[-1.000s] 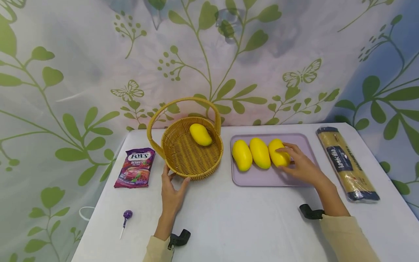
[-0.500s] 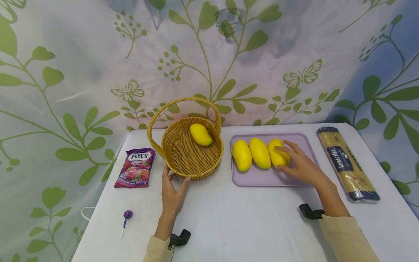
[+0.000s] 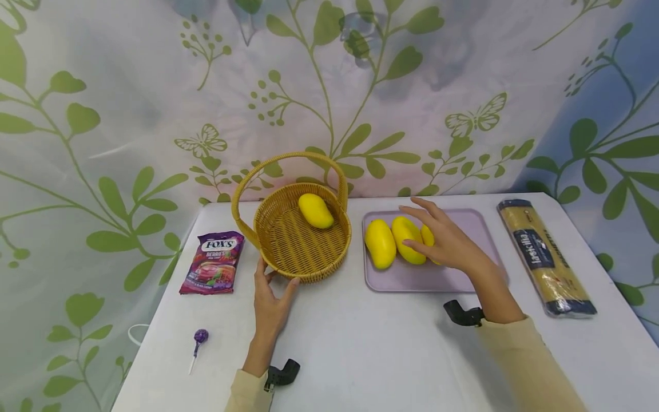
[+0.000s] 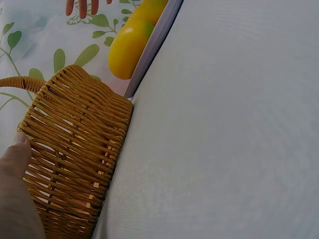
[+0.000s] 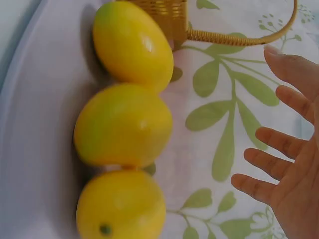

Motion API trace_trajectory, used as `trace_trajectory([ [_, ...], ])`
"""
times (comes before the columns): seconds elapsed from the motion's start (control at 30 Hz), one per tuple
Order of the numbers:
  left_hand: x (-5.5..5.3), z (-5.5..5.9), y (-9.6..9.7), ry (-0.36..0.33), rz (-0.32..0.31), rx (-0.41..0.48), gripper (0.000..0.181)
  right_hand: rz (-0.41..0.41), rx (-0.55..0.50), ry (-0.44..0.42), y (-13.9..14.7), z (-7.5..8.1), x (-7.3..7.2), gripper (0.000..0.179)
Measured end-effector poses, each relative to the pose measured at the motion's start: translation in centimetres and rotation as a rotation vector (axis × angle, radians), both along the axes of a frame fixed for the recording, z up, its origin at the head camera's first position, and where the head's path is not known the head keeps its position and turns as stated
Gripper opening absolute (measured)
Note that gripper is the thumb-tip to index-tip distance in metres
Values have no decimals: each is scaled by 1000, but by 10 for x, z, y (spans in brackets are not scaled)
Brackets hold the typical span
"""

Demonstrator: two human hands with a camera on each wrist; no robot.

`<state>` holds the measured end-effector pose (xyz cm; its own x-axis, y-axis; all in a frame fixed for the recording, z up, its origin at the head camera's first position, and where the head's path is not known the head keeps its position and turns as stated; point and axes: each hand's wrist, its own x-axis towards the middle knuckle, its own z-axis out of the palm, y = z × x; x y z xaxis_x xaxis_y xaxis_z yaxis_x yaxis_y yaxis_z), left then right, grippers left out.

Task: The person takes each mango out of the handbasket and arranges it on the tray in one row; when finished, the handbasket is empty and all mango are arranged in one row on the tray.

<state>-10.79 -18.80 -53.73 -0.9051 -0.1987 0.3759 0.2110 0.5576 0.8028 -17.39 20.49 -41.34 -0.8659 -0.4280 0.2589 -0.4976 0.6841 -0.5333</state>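
Head: I see the left hand (image 3: 270, 306) holding a basket (image 3: 293, 243) at its seven o'clock, one mango (image 3: 316, 211) inside toward one; the right hand (image 3: 447, 237), spread wide, near three mangoes (image 3: 381, 245) on a tray (image 3: 480, 224) at three. Left wrist: thumb on basket, nine o'clock. Right wrist: palm apart, three o'clock.

A round golden wicker basket (image 3: 309, 270) with a raised handle (image 3: 342, 191), gripped by the left hand (image 3: 271, 303), holds one yellow mango (image 3: 315, 211) at its back right, while three green-tinged mangoes (image 3: 381, 244) lie side by side on a lilac tray (image 3: 392, 281), the rightmost partly hidden by the right hand (image 3: 444, 236).
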Motion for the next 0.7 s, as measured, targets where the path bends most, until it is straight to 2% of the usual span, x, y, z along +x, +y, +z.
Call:
trace_trajectory([
  [0.23, -1, -1, 0, 14, 7, -11, 96, 80, -58, 6, -29, 6, -11, 70],
  [0.43, -3, 0, 0, 26, -1, -10, 95, 117, -68, -6, -55, 13, -13, 70],
  [0.7, -1, 1, -1, -3, 4, -12, 94, 167, -73, -18, -88, 7, -15, 73],
])
